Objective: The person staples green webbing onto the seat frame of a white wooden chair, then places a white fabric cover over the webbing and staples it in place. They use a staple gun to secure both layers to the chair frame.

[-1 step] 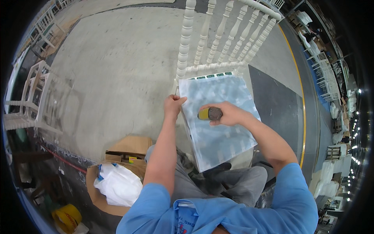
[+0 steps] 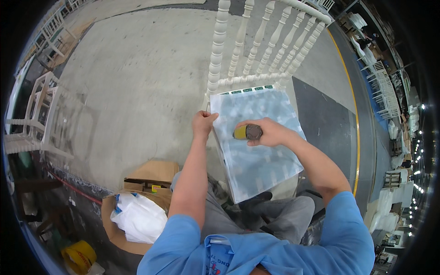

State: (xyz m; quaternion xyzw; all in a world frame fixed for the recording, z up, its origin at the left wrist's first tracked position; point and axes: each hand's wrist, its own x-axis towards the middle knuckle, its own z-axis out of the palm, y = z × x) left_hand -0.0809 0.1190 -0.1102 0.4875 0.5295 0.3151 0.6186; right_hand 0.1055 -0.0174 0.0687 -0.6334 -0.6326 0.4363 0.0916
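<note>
In front of me stands a white chair with a turned-spindle back (image 2: 247,41). A pale blue, cloudy-patterned sheet (image 2: 261,169) lies over its seat, with a strip of dark green patches showing along the far edge. My left hand (image 2: 204,123) is closed, thumb against fingers, at the sheet's left edge near the back post. What it pinches there is too small to name. Above the middle of the sheet, my right hand (image 2: 271,132) wraps round a stubby yellow tool with a dark brown rounded end (image 2: 248,132). The tool's underside is hidden, so its exact kind does not show.
An open cardboard box (image 2: 112,224) with a white plastic bag (image 2: 140,217) sits at my lower left. A yellow roll or bucket (image 2: 79,256) lies beyond it. Unfinished chair frames (image 2: 39,114) stand at left. More white furniture (image 2: 384,89) lines the right, past a yellow floor line (image 2: 352,98).
</note>
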